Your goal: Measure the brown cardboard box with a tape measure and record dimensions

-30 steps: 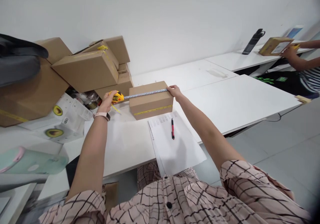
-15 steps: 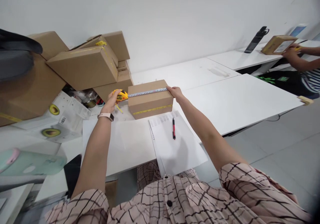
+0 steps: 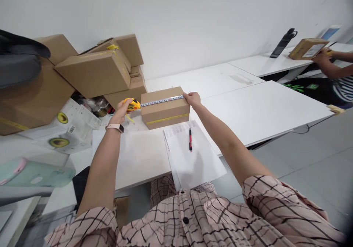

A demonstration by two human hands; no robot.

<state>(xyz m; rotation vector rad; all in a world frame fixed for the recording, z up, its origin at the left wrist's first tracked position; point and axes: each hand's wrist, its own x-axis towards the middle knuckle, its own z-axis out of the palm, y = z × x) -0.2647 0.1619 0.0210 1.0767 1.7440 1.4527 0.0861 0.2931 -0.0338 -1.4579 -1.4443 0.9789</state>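
A brown cardboard box (image 3: 165,110) with yellow tape along its front stands on the white table. My left hand (image 3: 121,110) is closed around the yellow case of a tape measure (image 3: 133,105), just off the box's left end. The pulled-out blade lies across the box's top from left to right. At the right end, my right hand (image 3: 192,99) pinches the blade's tip against the box's edge. In front of the box are sheets of paper (image 3: 190,166) with printed rows, and a red and black pen (image 3: 190,139) rests on them.
Cardboard boxes (image 3: 93,72) are piled at the back left, beside white cartons with avocado pictures (image 3: 59,142). A mint-green bottle (image 3: 41,173) lies at the left. Far right, a co-worker's hands (image 3: 321,57) hold another box (image 3: 307,50) near a black bottle (image 3: 282,44).
The view has shifted slightly. Both hands keep their hold on the tape measure, and the blade stays stretched across the box.
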